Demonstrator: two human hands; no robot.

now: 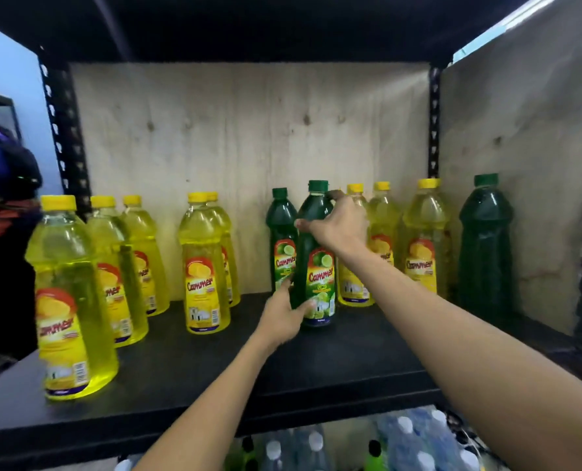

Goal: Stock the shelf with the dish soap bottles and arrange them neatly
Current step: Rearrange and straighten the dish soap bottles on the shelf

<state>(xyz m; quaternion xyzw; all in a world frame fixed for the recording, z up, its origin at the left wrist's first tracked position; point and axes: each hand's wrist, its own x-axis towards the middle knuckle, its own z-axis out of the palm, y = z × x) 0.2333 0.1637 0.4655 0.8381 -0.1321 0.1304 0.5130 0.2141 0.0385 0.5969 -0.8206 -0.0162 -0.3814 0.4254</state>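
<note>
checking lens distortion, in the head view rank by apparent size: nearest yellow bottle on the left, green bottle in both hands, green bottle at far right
1. Nearest yellow bottle, largest, mostly because it is closest.
2. and 3. Held green bottle and far-right green bottle look alike, so I won't rank them.

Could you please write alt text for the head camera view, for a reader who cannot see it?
Both hands hold an upright green lime dish soap bottle on a black shelf: the left hand near its base, the right hand at its shoulder. Yellow dish soap bottles stand on either side, and another green bottle stands at far right.
</note>
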